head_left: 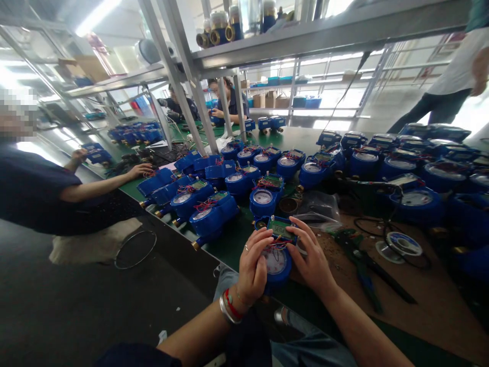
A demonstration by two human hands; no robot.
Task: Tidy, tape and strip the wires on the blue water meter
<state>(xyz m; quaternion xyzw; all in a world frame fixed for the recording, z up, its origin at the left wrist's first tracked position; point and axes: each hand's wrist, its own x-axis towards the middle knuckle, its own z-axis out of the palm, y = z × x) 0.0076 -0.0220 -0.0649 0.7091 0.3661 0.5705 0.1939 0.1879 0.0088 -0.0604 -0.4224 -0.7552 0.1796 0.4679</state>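
You've got the meter [275, 262] pinned between both hands right at the near edge of the counter [229, 247], just above your lap. Your left hand [252, 269] wraps its left side and your right hand [314, 261] its right, so neither is nearer, they flank it evenly. Both sets of fingers are narrow and curled, closed on the meter. The left fingers [264, 238] sit on the left edge of the green display [281, 229] and the right fingers [301, 232] on its right edge.

The meter's long axis runs straight away from you: dial end toward your body, display end far, red wires [275, 246] bunched between the 2.

Rows of other meters [214, 214] fill the counter ahead, under a steel shelf [305, 38]. A clear bag [319, 209] lies just past your right fingers. Pliers [362, 275] and a spool [399, 243] lie off to the right, apart from your hands. A co-worker's hand [139, 171] rests on the counter well off to the left.
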